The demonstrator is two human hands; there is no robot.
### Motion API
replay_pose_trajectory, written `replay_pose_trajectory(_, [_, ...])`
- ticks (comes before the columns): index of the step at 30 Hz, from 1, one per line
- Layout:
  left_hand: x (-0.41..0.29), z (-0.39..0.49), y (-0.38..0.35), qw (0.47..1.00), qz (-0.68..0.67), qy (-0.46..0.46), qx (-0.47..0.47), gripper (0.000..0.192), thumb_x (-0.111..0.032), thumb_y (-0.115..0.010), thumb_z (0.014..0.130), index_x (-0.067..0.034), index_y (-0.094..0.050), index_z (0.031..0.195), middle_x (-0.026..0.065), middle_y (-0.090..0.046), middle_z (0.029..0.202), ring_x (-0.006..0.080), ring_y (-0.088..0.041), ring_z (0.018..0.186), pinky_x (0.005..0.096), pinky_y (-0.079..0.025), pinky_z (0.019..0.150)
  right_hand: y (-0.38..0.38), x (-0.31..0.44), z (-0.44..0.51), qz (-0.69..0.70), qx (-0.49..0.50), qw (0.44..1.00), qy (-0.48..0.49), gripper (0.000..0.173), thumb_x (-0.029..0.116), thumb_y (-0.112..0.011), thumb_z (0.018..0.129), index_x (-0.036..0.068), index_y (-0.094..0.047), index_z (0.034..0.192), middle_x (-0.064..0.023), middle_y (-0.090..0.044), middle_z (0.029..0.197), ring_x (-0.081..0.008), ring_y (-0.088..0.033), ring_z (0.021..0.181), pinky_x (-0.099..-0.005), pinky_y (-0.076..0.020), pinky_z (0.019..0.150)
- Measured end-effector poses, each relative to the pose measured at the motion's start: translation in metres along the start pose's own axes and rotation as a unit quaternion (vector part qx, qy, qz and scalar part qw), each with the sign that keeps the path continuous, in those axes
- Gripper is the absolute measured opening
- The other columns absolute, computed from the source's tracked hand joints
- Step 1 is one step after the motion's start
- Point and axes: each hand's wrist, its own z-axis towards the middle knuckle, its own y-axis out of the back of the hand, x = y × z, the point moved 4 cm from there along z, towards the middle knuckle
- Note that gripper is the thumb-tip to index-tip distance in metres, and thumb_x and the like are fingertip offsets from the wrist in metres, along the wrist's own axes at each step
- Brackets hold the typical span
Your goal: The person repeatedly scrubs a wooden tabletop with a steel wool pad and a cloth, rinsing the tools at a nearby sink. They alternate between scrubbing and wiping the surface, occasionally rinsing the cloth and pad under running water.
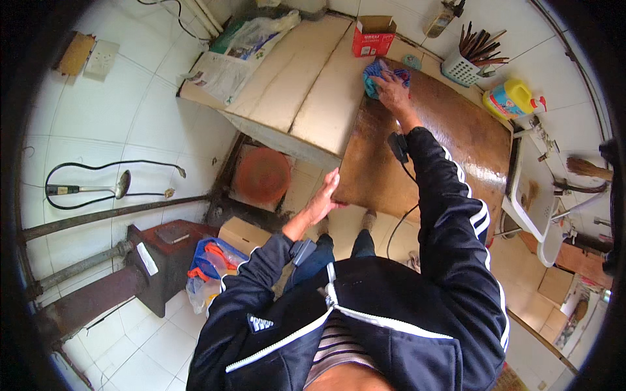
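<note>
My right hand [392, 94] presses a bunched blue and purple cloth [371, 78] onto the far left corner of a brown wooden board [386, 161]. The board's surface is wet and shiny and lies on the counter. At the board's near left corner, my left hand [324, 198] grips the edge, thumb up and fingers partly hidden beneath. A red cardboard box [372, 43] stands just beyond the cloth, and a small round green item [411, 61] lies beside the board's far edge.
Along the wall stand a white basket of chopsticks [459, 68] and a yellow detergent jug [508, 99]. A white sink [530, 190] is at the right. Plastic bags [225, 73] lie on the left tiled counter [293, 73]. A reddish round lid or basin [262, 175] sits below.
</note>
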Motion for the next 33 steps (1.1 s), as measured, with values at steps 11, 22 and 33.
replay_pose_trajectory(11, [0.002, -0.001, 0.000, 0.994, -0.106, 0.008, -0.021, 0.077, -0.067, -0.033, 0.090, -0.013, -0.024, 0.145, 0.0113, -0.042, 0.139, 0.0276, -0.047, 0.123, 0.0524, -0.041, 0.095, 0.056, 0.150, -0.213, 0.079, 0.027, 0.989, 0.125, 0.048, 0.008, -0.061, 0.073, 0.029, -0.061, 0.117, -0.0032, -0.045, 0.140, -0.0278, -0.036, 0.132, -0.0523, -0.0309, 0.102])
replay_pose_trajectory(22, [0.006, -0.004, 0.009, 0.989, -0.129, 0.038, -0.069, 0.108, -0.071, -0.050, 0.080, 0.004, -0.006, 0.145, 0.0246, -0.022, 0.147, 0.0401, -0.036, 0.130, 0.0617, -0.034, 0.101, 0.101, 0.083, -0.347, 0.018, 0.046, 0.998, 0.028, 0.056, -0.001, -0.058, 0.069, 0.028, -0.060, 0.118, -0.0031, -0.045, 0.140, -0.0279, -0.039, 0.131, -0.0485, -0.0358, 0.101])
replay_pose_trajectory(33, [-0.005, -0.003, -0.012, 0.995, -0.038, 0.038, -0.080, 0.081, -0.062, -0.046, 0.088, 0.001, -0.031, 0.137, 0.0233, -0.035, 0.142, 0.0411, -0.039, 0.128, 0.0597, -0.038, 0.098, 0.179, -0.118, -0.471, -0.016, 0.030, 0.995, -0.093, 0.057, -0.007, -0.057, 0.065, 0.019, -0.061, 0.116, -0.0061, -0.046, 0.137, -0.0319, -0.038, 0.130, -0.0468, -0.0353, 0.105])
